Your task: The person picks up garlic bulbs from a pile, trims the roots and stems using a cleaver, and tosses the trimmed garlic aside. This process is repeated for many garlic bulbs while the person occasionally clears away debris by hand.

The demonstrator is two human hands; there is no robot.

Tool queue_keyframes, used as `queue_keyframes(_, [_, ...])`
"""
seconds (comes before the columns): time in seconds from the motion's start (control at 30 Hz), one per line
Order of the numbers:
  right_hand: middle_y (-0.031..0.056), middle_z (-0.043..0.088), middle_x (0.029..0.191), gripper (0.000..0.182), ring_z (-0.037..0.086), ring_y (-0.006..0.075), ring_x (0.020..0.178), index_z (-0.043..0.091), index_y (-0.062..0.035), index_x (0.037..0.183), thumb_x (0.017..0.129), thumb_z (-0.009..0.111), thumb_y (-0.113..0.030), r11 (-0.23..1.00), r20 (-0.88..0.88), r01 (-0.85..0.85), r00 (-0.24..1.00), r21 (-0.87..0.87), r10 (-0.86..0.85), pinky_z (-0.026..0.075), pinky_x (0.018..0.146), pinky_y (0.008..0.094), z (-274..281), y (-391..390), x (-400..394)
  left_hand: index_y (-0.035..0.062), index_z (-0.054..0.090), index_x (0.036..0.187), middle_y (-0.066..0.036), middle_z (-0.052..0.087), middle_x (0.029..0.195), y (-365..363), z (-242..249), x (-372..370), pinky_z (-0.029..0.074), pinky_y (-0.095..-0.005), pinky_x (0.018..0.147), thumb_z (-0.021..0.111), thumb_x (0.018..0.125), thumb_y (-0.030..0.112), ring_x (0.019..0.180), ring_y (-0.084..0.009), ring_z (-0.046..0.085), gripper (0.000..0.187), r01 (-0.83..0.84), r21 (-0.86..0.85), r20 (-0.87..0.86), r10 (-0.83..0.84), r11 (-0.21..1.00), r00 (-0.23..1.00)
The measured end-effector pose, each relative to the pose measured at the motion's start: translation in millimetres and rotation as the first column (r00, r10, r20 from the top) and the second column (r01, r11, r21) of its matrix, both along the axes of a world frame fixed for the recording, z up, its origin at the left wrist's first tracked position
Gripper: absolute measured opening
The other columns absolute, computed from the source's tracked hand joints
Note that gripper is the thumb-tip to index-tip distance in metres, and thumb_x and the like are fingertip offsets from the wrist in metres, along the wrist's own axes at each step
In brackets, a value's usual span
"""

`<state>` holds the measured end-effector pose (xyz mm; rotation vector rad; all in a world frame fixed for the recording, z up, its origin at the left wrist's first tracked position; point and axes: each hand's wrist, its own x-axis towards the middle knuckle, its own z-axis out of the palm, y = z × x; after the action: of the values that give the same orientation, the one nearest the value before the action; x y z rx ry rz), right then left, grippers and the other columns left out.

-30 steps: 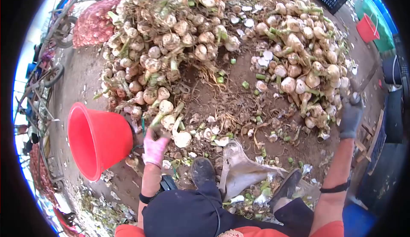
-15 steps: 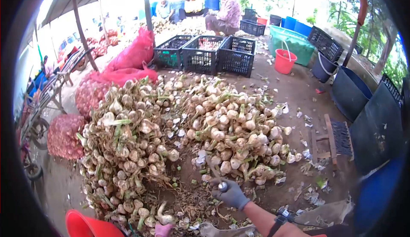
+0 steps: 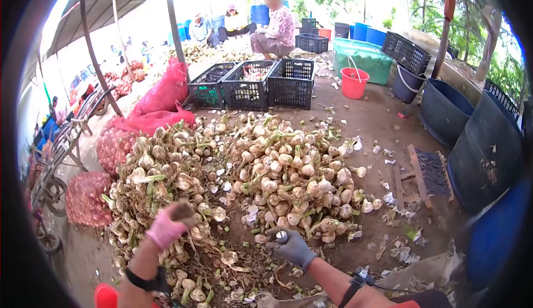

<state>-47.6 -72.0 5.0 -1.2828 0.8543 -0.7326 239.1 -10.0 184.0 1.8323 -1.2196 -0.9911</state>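
My left hand [image 3: 169, 224], in a pink glove, is over the left heap of garlic [image 3: 161, 174]. A brownish, blurred clump shows at its fingers; what it is cannot be made out. In a grey glove, my right hand [image 3: 294, 248] is closed round a tool [image 3: 282, 236] with a metal end, near the front of the right garlic heap [image 3: 300, 166]. Its blade is hard to make out. Garlic bulbs with stems and roots lie in both heaps, with trimmings and loose skins on the ground between them.
Black crates [image 3: 291, 83] stand behind the heaps, near a red bucket [image 3: 353, 82] and a green tub [image 3: 363, 61]. Red net sacks [image 3: 89, 199] lie left. A small stool [image 3: 425, 174] and dark bins [image 3: 486, 152] are right. A person [image 3: 277, 27] sits at the back, others beyond.
My left hand has risen from the bottom edge to above the left heap, with a blurred clump at its fingers. My right hand still grips the tool. The whole view has shifted slightly.
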Motion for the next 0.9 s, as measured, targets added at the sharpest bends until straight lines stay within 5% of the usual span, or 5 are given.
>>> queue_keyframes(0.37, [0.0004, 0.059, 0.074, 0.03, 0.053, 0.0112, 0.067, 0.063, -0.0028, 0.094, 0.084, 0.076, -0.027, 0.998, -0.043, -0.032, 0.998, 0.06, 0.035, 0.046, 0.064, 0.0284, 2, -15, -13, 0.0011, 0.064, 0.085, -0.006, 0.064, 0.08, 79, 127, 79, 0.049, -0.0265, 0.067, 0.063, 0.078, 0.001, 0.071, -0.0151, 0.059, 0.007, -0.202, -0.285, 0.486, 0.323, 0.937, 0.812])
queue_keyframes(0.57, [0.0021, 0.059, 0.072, 0.037, 0.05, 0.013, 0.066, 0.061, -0.0022, 0.087, 0.08, 0.078, -0.034, 1.0, -0.205, -0.015, 0.979, -0.019, 0.011, 0.045, 0.064, 0.0293, 8, -15, -32, 0.0006, 0.064, 0.112, -0.017, 0.066, 0.096, 225, -76, 131, 0.051, -0.0366, 0.089, 0.072, 0.064, 0.01, 0.094, -0.034, 0.064, 0.05, -0.268, 0.259, 0.609, 0.058, 0.928, 0.791])
queue_keyframes(0.6, [0.0007, 0.061, 0.077, 0.027, 0.053, 0.0103, 0.069, 0.063, -0.0033, 0.092, 0.083, 0.076, -0.025, 1.0, -0.181, -0.009, 0.983, -0.007, 0.008, 0.046, 0.065, 0.0271, 9, -14, -34, 0.0188, 0.009, 0.155, -0.017, 0.048, 0.14, 284, -190, 208, 0.048, -0.0381, 0.096, 0.069, 0.086, 0.017, 0.123, -0.025, 0.052, 0.091, -0.127, 0.587, 0.466, -0.205, 0.799, 0.861])
queue_keyframes(0.63, [-0.0007, 0.063, 0.081, 0.017, 0.055, 0.0077, 0.073, 0.064, -0.0044, 0.096, 0.085, 0.073, -0.015, 1.0, -0.161, -0.006, 0.987, 0.011, 0.008, 0.047, 0.066, 0.0248, 7, -12, -35, 0.0035, 0.052, 0.132, -0.017, 0.062, 0.121, 272, -161, 114, 0.049, -0.038, 0.094, 0.069, 0.083, 0.015, 0.111, -0.0266, 0.06, 0.053, -0.25, 0.377, 0.514, 0.023, 0.892, 0.858])
queue_keyframes(0.9, [0.0022, 0.064, 0.079, 0.023, 0.053, 0.0095, 0.07, 0.064, -0.0006, 0.095, 0.084, 0.073, -0.018, 0.996, -0.254, -0.022, 0.966, 0.085, 0.043, 0.047, 0.068, 0.0272, -3, 14, -26, 0.0033, 0.036, 0.143, -0.019, 0.062, 0.124, 243, -319, 19, 0.05, -0.0362, 0.091, 0.07, 0.08, 0.02, 0.113, -0.0327, 0.06, 0.074, -0.594, 0.326, 0.608, 0.318, 0.735, 0.728])
